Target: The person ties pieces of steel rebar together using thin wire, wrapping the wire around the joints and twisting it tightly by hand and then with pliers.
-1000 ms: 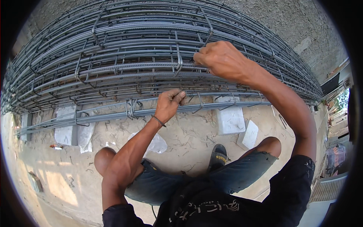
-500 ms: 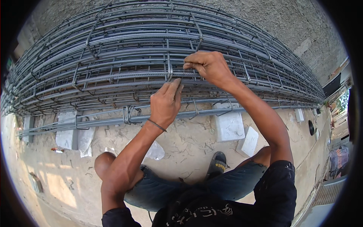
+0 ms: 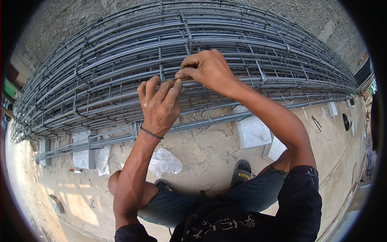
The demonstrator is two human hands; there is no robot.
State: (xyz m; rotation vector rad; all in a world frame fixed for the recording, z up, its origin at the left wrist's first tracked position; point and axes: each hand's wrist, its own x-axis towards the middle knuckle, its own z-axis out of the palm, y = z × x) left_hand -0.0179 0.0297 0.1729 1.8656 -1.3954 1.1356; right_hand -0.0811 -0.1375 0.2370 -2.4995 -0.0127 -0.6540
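A long stack of steel rebar cages (image 3: 117, 48) fills the upper half of the view. My left hand (image 3: 159, 105) is at the near side of the stack, fingers bent over the bars, the index finger and thumb pressed close at a small point I cannot make out. My right hand (image 3: 205, 70) sits just right of it and a little higher, thumb and forefinger pinched at the bars on something too small to name. Below both hands, a narrow bundle of bars with stirrups (image 3: 109, 140) runs along the front of the stack, partly behind my left wrist.
Pale blocks (image 3: 254, 131) lie under and beside the bars. A crumpled plastic sheet (image 3: 164, 160), scraps of wire and a pliers-like tool (image 3: 316, 123) lie on the concrete floor (image 3: 209, 153). A rough grey surface (image 3: 330, 36) lies beyond the stack. My bent knees and sandal are below.
My left hand has left the lower bundle and moved up to the stack. My right hand has moved left, beside it. The view has shifted somewhat.
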